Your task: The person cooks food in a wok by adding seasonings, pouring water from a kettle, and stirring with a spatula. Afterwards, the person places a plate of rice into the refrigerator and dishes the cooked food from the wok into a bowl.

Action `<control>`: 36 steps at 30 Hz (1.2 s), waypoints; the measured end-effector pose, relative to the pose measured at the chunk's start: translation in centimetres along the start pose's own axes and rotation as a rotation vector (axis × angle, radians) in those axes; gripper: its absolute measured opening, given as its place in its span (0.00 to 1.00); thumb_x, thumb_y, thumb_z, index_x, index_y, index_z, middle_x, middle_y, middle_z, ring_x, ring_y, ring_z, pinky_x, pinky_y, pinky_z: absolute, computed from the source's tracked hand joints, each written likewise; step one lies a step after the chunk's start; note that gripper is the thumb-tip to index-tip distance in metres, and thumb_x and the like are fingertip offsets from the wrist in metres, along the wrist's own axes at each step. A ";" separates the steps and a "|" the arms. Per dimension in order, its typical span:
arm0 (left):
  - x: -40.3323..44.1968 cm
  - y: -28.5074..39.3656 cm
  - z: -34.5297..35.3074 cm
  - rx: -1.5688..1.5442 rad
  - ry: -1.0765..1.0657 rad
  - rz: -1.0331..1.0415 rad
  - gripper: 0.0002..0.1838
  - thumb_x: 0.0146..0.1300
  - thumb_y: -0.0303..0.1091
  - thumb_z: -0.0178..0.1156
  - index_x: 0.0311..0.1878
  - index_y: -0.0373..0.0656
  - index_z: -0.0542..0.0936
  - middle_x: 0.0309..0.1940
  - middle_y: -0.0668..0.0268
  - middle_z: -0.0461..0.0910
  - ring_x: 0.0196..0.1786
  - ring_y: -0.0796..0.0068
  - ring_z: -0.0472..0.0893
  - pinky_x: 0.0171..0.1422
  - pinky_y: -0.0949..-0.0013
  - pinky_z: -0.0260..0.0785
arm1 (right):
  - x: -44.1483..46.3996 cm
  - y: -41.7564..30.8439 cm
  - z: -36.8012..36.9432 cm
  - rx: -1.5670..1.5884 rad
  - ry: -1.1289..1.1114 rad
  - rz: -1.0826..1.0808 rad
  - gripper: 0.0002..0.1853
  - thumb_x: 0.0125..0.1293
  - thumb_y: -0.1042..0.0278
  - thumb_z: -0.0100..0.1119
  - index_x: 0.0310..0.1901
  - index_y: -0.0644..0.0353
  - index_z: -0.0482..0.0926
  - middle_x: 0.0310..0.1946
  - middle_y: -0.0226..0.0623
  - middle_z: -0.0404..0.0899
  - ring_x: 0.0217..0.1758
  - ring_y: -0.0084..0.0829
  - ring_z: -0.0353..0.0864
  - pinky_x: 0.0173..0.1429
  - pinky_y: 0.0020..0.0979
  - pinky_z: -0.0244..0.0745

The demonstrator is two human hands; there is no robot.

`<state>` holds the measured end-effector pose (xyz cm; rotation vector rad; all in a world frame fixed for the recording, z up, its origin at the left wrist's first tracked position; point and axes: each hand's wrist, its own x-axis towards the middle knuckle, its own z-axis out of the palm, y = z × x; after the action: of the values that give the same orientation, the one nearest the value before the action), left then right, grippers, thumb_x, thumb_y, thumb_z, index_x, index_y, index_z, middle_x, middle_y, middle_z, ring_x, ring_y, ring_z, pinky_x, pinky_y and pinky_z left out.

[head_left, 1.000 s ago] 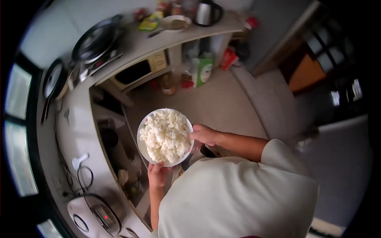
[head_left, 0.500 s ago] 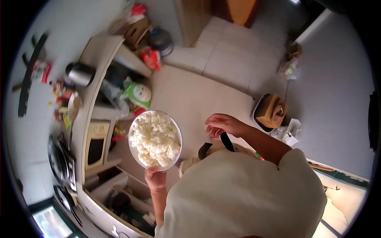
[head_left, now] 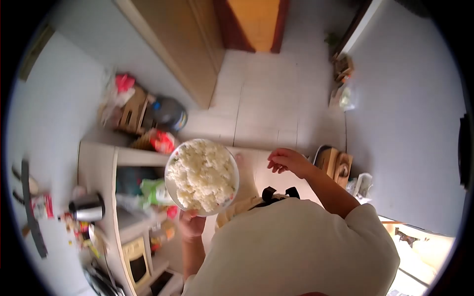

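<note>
A white plate (head_left: 234, 197) heaped with cooked white rice (head_left: 201, 173) is held out in front of my body on the left. My left hand (head_left: 192, 224) grips its near rim from below; the fingers under the plate are hidden. Out to the right, my right hand (head_left: 286, 162) hangs in the air with its fingers loosely curled and apart, touching nothing. Nothing shows in it.
A counter with open shelves runs along the left, with a kettle (head_left: 88, 207) on top. A large water bottle (head_left: 169, 113) and a wooden crate (head_left: 132, 111) stand beyond it. At right are a bin with cardboard (head_left: 328, 162) and a grey wall (head_left: 410, 123). A doorway (head_left: 254, 24) lies ahead.
My view has turned and moved forward towards the doorway, so the counter and kettle sit lower in view. The plate of rice stays in my left hand; my right hand remains free.
</note>
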<state>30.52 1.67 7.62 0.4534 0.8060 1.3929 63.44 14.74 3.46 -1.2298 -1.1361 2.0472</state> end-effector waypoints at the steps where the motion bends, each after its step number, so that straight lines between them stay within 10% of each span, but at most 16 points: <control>1: 2.8 0.2 1.0 -0.012 -0.067 0.002 0.41 0.42 0.28 0.55 0.66 0.42 0.57 0.62 0.60 0.64 0.65 0.59 0.64 0.65 0.54 0.61 | 0.3 -1.0 -1.8 0.032 0.109 -0.008 0.10 0.64 0.64 0.50 0.41 0.59 0.74 0.35 0.33 0.79 0.35 0.23 0.77 0.39 0.25 0.72; 15: 1.5 1.7 -5.0 0.014 -0.223 -0.070 0.34 0.46 0.24 0.50 0.63 0.37 0.61 0.59 0.57 0.68 0.62 0.58 0.68 0.64 0.56 0.63 | -4.3 2.9 -0.2 -0.085 0.473 -0.360 0.08 0.64 0.65 0.51 0.42 0.57 0.74 0.34 0.30 0.79 0.35 0.22 0.76 0.38 0.23 0.71; 27: 0.7 -1.9 0.7 -0.140 -0.311 0.108 0.35 0.47 0.27 0.51 0.64 0.36 0.59 0.59 0.55 0.68 0.60 0.56 0.69 0.63 0.48 0.61 | -3.6 -27.0 10.0 -1.414 0.434 -1.569 0.11 0.60 0.60 0.56 0.39 0.58 0.77 0.37 0.35 0.77 0.44 0.34 0.76 0.50 0.34 0.67; 32: 8.3 -4.6 2.2 -0.130 -0.159 0.223 0.34 0.48 0.27 0.50 0.64 0.37 0.60 0.58 0.56 0.68 0.60 0.56 0.68 0.63 0.50 0.62 | 11.6 -39.7 10.0 -1.940 0.603 -2.150 0.15 0.59 0.53 0.54 0.33 0.57 0.77 0.43 0.35 0.74 0.52 0.35 0.69 0.60 0.43 0.58; 36: 8.7 -7.4 5.4 -0.179 -0.112 0.264 0.32 0.48 0.26 0.50 0.62 0.38 0.62 0.54 0.59 0.71 0.56 0.64 0.71 0.58 0.61 0.66 | 8.6 -43.0 10.7 -2.317 0.658 -1.899 0.19 0.59 0.53 0.55 0.40 0.61 0.77 0.48 0.39 0.74 0.58 0.35 0.67 0.66 0.46 0.51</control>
<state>39.39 9.97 3.92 0.5059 0.5378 1.6530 49.65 39.68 38.50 -0.2919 -2.2320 -1.4785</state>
